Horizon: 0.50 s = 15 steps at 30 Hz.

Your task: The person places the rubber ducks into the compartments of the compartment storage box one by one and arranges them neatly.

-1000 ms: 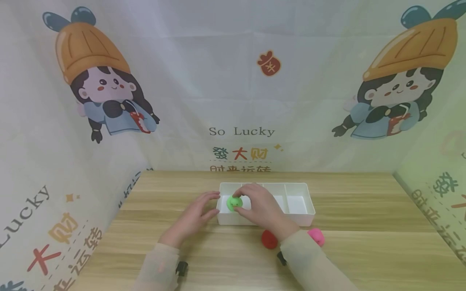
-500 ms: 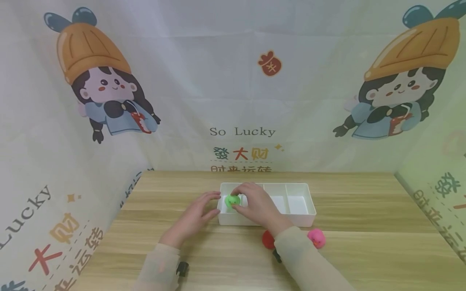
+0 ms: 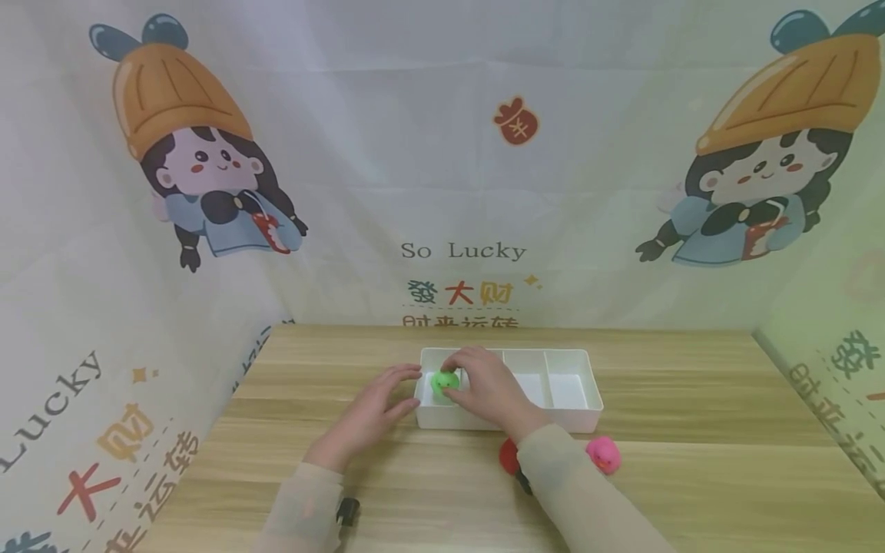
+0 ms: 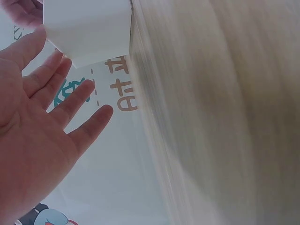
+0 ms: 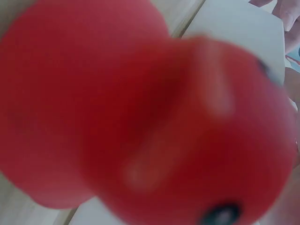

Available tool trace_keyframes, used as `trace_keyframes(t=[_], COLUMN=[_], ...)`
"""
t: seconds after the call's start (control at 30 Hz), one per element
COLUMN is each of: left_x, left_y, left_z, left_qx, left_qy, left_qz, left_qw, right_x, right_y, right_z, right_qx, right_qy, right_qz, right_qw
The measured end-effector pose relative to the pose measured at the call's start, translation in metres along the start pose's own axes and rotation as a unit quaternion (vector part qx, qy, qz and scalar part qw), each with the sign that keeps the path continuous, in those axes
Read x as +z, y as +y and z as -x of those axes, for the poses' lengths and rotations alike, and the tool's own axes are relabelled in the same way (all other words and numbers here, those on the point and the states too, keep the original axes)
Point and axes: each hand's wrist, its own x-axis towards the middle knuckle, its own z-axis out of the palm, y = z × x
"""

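A small green rubber duck [image 3: 445,382] is in the leftmost compartment of the white divided box [image 3: 442,418]. My right hand [image 3: 489,390] reaches over the box from the right and pinches the duck between thumb and fingers. At the box's left end, my left hand [image 3: 373,407] has its fingertips right at the wall. Its fingers [image 4: 75,101] are spread and fairly straight in the left wrist view. Below my right wrist lies a red rubber duck [image 3: 508,456], partly hidden by the sleeve; that red duck [image 5: 56,93] fills most of the right wrist view.
A pink rubber duck [image 3: 604,455] sits on the wooden table [image 3: 691,399] in front of the box's right end. Printed cloth [image 3: 608,292] hangs behind the table and along both sides. Black wrist-worn pieces show beside both sleeves.
The right hand has shifted slightly left with the green duck inside the compartment. Its sleeve now hides more of the red duck and less of the pink one. The left hand stays at the box.
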Motion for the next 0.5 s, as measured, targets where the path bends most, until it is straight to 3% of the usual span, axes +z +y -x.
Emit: trace_keyframes(t=[0.5], left_x=[0.000], left_y=[-0.002], left_z=[0.000], left_qx=[0.000], left_qy=[-0.003], left_qz=[-0.004], left_qw=[1.0000], right_x=[0.006], right_y=[0.000], right_z=[-0.011], right_qx=[-0.011], right_qy=[-0.042], right_qz=[0.007], right_qw=[0.9990])
